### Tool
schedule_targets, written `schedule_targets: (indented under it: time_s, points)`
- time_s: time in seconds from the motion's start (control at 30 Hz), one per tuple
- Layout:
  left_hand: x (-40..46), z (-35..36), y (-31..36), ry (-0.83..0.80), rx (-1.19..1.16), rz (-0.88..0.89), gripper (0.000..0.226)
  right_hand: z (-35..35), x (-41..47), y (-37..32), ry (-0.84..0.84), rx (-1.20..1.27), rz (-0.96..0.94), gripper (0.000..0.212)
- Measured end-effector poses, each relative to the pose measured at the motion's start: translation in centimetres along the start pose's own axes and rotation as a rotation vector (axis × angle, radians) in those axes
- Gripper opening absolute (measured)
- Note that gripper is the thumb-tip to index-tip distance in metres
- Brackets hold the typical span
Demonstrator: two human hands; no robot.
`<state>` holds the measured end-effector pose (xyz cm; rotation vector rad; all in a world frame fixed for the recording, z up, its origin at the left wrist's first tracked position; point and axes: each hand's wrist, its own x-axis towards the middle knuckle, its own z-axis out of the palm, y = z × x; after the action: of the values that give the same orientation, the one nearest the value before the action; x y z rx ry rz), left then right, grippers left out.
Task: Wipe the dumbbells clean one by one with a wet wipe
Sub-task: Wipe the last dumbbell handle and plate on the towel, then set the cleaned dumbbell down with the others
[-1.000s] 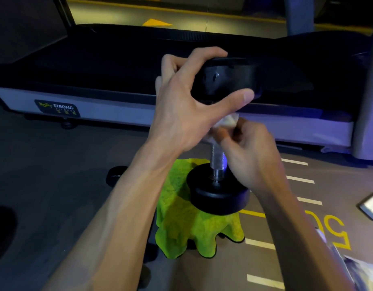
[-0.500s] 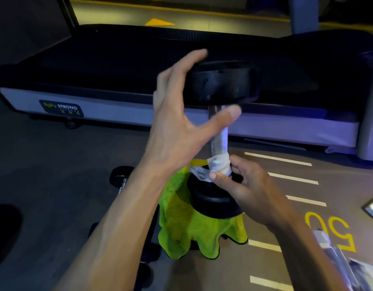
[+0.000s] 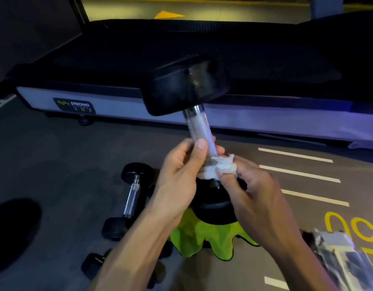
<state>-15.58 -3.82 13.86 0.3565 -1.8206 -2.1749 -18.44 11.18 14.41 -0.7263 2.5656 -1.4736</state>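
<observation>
Left hand point(image 3: 181, 164) grips chrome-handled black dumbbell point(image 3: 199, 131) standing on green cloth point(image 3: 204, 238), right hand point(image 3: 250, 192) pinches white wet wipe point(image 3: 221, 168) around handle; two more dumbbells point(image 3: 133, 194) on floor.

Dim gym floor beside a treadmill

A grey floor point(image 3: 55, 164) is marked with white stripes point(image 3: 295, 154) and a yellow number point(image 3: 349, 232); a black-decked treadmill point(image 3: 244, 59) is set across the back, lit faintly purple at right.

This is a gym. A treadmill point(image 3: 126, 101) with a "STRONG" fitness label stands on a grey floor point(image 3: 76, 164) painted with lane stripes and yellow numbers. Dumbbells point(image 3: 131, 198) lie beside it
</observation>
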Motion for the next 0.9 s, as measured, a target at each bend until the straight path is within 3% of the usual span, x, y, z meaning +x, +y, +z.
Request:
schedule_targets:
  time_s: [0.2,0.37,0.53,0.7,0.9]
  points:
    - [-1.6,-3.7,-0.5,0.148,-0.195,-0.122,0.042,0.2,-0.6,-0.8,0.063,0.308,-0.018,0.025]
    - [-3.9,-9.1,-0.7,0.342,-0.186,-0.222,0.046,3.4,-1.1,-1.7,0.008,0.331,-0.022,0.026]
    - [-6.5,-19.1,-3.3,0.539,0.076,-0.334,0.057,7.3,-2.7,-1.8,-0.222,0.505,0.083,0.023]
    - [-12.3,-26.8,-3.7,0.467,0.491,-0.285,0.067,9.6,-4.0,-0.2,-0.308,0.527,0.076,0.026]
    - [-15.3,-33.4,-7.1,0.412,0.907,-0.496,0.054,13.9,-4.3,0.7,-0.455,0.57,0.216,0.021]
